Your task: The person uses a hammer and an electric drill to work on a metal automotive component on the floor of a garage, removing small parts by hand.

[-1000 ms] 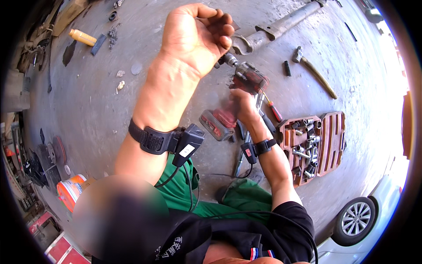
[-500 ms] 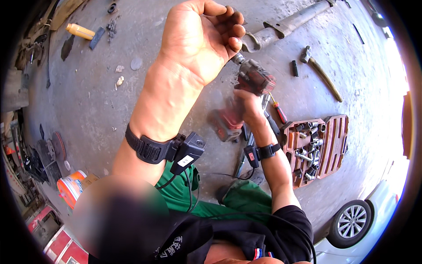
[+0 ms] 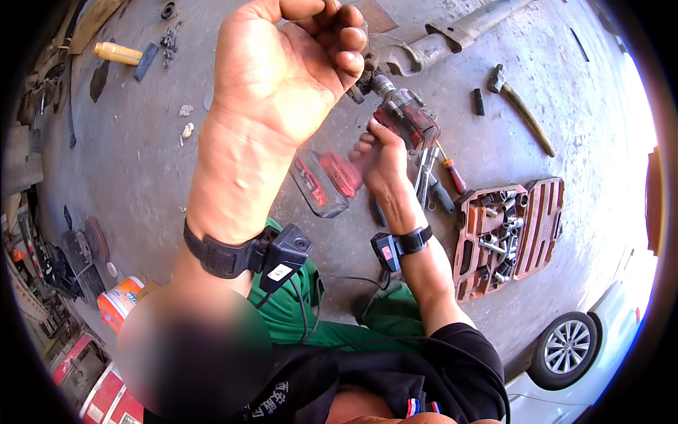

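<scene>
My right hand (image 3: 387, 159) is closed around the grip of a red and black cordless impact wrench (image 3: 415, 126). Its battery end (image 3: 318, 185) points toward my left forearm, and its socket end (image 3: 382, 85) lies close to the yoke of a metal drive shaft (image 3: 459, 34). Beside that yoke, my left hand (image 3: 279, 81) is raised palm up, its fingers loosely curled and the thumb apart. The bare palm holds nothing. Part of the yoke end is hidden behind the left fingers.
A brown socket case (image 3: 537, 230) lies unfolded at right, near a red-handled screwdriver (image 3: 454, 175). Beyond are a wooden-handled hammer (image 3: 526, 116) and a black socket (image 3: 479, 102). A yellow-handled hammer (image 3: 119, 53) lies far left. A car wheel (image 3: 565, 351) stands at lower right.
My left hand has shifted left, away from the wrench's socket end. The wrench's battery end has swung left and shows more sharply. My right hand has moved slightly left, still on the grip.
</scene>
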Motion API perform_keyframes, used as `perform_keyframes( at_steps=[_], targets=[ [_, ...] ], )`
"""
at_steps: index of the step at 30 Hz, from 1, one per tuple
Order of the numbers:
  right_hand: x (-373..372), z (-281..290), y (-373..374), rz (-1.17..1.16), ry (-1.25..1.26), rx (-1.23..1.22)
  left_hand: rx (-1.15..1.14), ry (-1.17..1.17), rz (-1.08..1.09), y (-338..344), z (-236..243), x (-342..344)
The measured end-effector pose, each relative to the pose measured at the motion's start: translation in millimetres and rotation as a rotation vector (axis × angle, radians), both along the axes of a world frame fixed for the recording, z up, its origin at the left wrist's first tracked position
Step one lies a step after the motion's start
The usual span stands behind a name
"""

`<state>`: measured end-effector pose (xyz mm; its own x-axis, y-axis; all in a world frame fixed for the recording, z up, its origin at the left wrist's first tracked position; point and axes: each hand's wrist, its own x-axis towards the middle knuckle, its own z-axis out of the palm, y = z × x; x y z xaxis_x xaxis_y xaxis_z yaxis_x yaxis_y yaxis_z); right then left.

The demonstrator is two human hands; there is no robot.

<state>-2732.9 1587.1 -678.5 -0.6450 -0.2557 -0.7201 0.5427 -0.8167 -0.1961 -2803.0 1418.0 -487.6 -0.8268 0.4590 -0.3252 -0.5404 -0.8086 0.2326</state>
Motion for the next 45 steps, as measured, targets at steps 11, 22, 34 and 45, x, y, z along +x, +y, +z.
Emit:
perform_keyframes(
  at_steps=[11, 22, 34, 45],
  targets=[
    [4, -31, 11, 0.147, 0.131, 0.423, -0.007, 0.0, 0.027, 0, -9, -8],
    [2, -22, 14, 0.109, 0.152, 0.437, 0.013, 0.005, -0.008, 8, -14, -12],
    [3, -25, 4, 0.061, 0.14, 0.473, -0.182, -0.132, 0.187, 24, 10, -5],
    [-4, 7, -5, 0.024, -0.072, 0.16, -0.162, -0.115, 0.165, 28, 7, -4]
  ],
)
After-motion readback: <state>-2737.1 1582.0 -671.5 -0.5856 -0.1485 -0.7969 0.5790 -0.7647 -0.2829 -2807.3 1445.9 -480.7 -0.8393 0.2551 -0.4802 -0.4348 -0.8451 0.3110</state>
